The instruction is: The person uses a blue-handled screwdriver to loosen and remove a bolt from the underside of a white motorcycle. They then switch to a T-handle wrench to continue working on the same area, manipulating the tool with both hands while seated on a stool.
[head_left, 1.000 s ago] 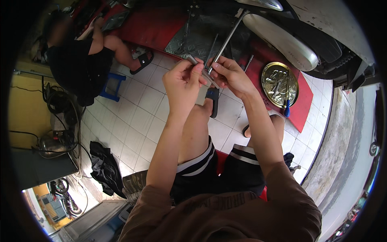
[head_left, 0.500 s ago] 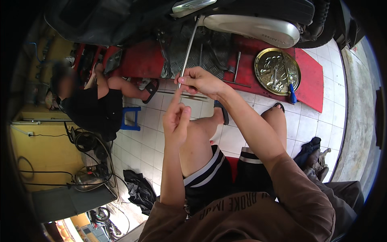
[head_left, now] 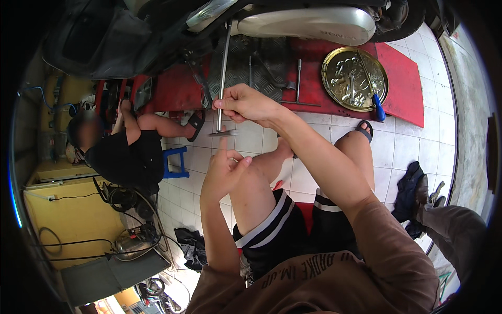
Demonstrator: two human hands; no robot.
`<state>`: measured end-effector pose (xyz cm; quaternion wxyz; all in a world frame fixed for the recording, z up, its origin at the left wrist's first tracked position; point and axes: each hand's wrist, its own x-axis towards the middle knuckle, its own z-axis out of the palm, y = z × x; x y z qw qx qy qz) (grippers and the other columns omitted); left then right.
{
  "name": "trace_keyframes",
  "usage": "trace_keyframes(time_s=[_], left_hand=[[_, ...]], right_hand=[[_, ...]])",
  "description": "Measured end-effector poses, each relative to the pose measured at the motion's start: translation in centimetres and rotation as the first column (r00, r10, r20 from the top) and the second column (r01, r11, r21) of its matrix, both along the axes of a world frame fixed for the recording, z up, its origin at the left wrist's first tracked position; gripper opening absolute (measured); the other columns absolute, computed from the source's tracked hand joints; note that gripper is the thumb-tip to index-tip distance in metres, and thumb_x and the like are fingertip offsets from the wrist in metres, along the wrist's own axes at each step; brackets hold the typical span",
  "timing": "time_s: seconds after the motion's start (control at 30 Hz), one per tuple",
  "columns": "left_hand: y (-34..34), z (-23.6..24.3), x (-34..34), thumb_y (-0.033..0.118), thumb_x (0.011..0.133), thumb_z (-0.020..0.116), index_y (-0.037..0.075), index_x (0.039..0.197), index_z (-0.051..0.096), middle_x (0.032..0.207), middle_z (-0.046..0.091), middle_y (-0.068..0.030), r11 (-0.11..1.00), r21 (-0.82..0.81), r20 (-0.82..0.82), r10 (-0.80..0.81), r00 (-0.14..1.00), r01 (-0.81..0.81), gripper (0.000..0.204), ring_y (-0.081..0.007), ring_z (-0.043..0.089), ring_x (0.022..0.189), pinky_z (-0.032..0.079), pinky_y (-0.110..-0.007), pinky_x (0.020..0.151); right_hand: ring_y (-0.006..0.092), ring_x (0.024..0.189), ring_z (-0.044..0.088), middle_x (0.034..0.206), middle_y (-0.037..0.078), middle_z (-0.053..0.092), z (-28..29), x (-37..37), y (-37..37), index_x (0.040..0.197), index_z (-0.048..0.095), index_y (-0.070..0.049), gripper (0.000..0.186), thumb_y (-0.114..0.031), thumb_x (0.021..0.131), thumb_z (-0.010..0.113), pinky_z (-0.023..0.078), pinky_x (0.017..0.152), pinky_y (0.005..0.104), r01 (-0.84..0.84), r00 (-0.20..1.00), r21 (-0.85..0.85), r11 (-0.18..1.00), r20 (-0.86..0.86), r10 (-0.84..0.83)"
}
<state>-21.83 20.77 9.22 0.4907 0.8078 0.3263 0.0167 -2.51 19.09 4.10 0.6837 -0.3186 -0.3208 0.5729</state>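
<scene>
A long silver T-handle wrench [head_left: 225, 63] reaches up to the underside of the motorcycle, beside its silver engine cover [head_left: 308, 26]. Around the lower shaft, my right hand [head_left: 248, 104] is closed, thumb and fingers on the metal. The crossbar at the wrench's near end looks smeared by motion. Just below that bar is my left hand [head_left: 224, 172], its index finger stretched up to the bar and the other fingers partly curled. It grips nothing. Where the wrench's far tip meets the motorcycle is too dark to make out.
A round golden tray [head_left: 334, 102] holding small metal parts and a blue-handled screwdriver [head_left: 379, 109] sits on the red platform [head_left: 405, 83]. Another T-handle wrench [head_left: 298, 81] lies nearby. At left, a person [head_left: 120, 146] sits by a blue stool [head_left: 177, 162]; someone's grey-trousered leg [head_left: 455, 230] shows at right.
The wrench's crossbar has swung into view, now lying sideways above my left index finger. My view has shifted slightly; the wrench stands more upright, with my right hand still on its shaft.
</scene>
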Motion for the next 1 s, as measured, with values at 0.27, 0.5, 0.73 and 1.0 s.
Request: trace_keyframes(time_s=[0.27, 0.5, 0.73, 1.0], left_hand=[[-2.1, 1.7, 0.9, 0.005, 0.093, 0.058, 0.004, 0.153, 0.015, 0.076, 0.053, 0.0000, 0.981, 0.049, -0.121, -0.181, 0.976, 0.188, 0.073, -0.0030, 0.044, 0.057, 0.037, -0.019, 0.051], [-0.4, 1.8, 0.0, 0.014, 0.091, 0.064, -0.005, 0.145, 0.029, 0.085, 0.062, -0.0028, 0.934, 0.179, -0.102, -0.294, 0.950, 0.308, 0.067, -0.0010, 0.046, 0.058, 0.033, -0.016, 0.049], [-1.5, 2.7, 0.7, 0.014, 0.094, 0.060, -0.006, 0.143, 0.035, 0.070, 0.064, -0.0049, 1.000, 0.017, 0.236, 0.006, 0.972, -0.010, 0.058, -0.0030, 0.047, 0.055, 0.037, -0.019, 0.051], [-2.7, 3.0, 3.2, 0.017, 0.094, 0.062, 0.001, 0.146, 0.035, 0.059, 0.053, 0.0006, 0.902, 0.190, 0.343, 0.308, 0.887, -0.387, 0.060, -0.0028, 0.044, 0.053, 0.038, -0.019, 0.051]], right_hand=[[0.0064, 0.049, 0.039, 0.059, -0.001, 0.048, 0.4, 0.3, 0.1, 0.076, 0.055, -0.003, 0.026, -0.019, 0.095, 0.063, 0.029, 0.046, 0.0242, 0.069, 0.998, -0.002, 0.998, -0.003, -0.069], [0.0067, 0.051, 0.042, 0.061, -0.001, 0.050, 1.1, 0.9, -0.3, 0.080, 0.058, -0.002, 0.022, -0.018, 0.093, 0.064, 0.031, 0.046, 0.0238, 0.107, 0.993, 0.002, 0.994, -0.049, -0.107], [0.0070, 0.053, 0.040, 0.063, -0.001, 0.050, 1.1, 1.1, -0.4, 0.081, 0.058, -0.001, 0.023, -0.018, 0.094, 0.063, 0.033, 0.048, 0.0228, 0.131, 0.991, 0.017, 0.991, -0.028, -0.130], [0.0066, 0.053, 0.038, 0.065, -0.001, 0.048, 0.6, 0.9, -0.1, 0.089, 0.059, 0.001, 0.018, -0.015, 0.096, 0.060, 0.032, 0.049, 0.0230, 0.105, 0.991, -0.002, 0.995, -0.081, -0.104]])
